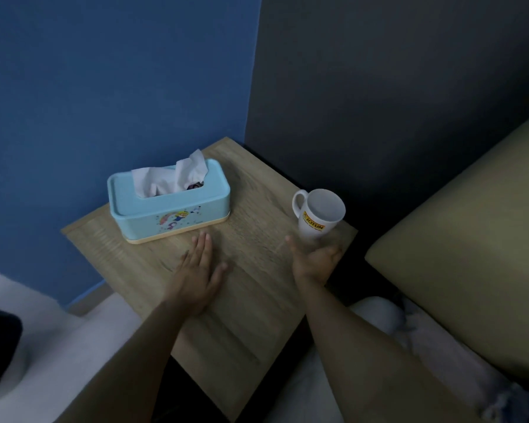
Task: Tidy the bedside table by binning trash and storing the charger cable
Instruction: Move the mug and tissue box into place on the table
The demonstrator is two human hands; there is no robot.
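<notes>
The wooden bedside table [257, 190] stands in a corner. My left hand [199, 271] lies flat on its top, palm down and fingers spread, just in front of a light blue tissue box [171, 213]. A white tissue [177, 175] sticks out of the box. My right hand [315, 260] is open just below a white mug [318, 213] with a yellow label, which stands near the table's right edge. The fingers reach toward the mug's base; whether they touch it is unclear. No charger cable or trash shows on the table.
A blue wall [104, 87] is behind the table at the left, a dark grey wall [394, 87] at the right. An olive cushion or headboard [471, 239] lies to the right. White bedding [43, 346] sits at the lower left.
</notes>
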